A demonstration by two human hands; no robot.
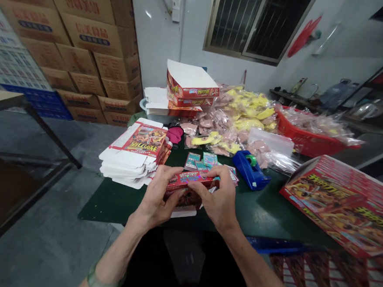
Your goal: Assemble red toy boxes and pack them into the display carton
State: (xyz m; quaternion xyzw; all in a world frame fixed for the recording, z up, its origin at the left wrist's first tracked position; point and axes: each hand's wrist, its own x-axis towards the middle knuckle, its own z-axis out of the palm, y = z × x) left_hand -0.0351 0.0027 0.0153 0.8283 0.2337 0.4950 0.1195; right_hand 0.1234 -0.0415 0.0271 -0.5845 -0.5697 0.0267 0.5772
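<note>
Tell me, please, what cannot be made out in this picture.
All in the head view:
red box: sides partly hidden by the left hand and right hand
cards: small print too tiny and blurred
large red carton: right end cut off by the picture's edge

Brown cartons (pixel 76 59) are standing stacked along the floor's (pixel 61 222) back edge, a blue crate (pixel 38 102) sitting beside them.

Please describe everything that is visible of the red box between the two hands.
The red box looks like printed card, its narrow upper side bearing lettering with a rainbow glint. The left hand and right hand grip its opposite ends over the green table; whether box and table touch is unclear. White below may be a flap. The hands hide parts.
</note>
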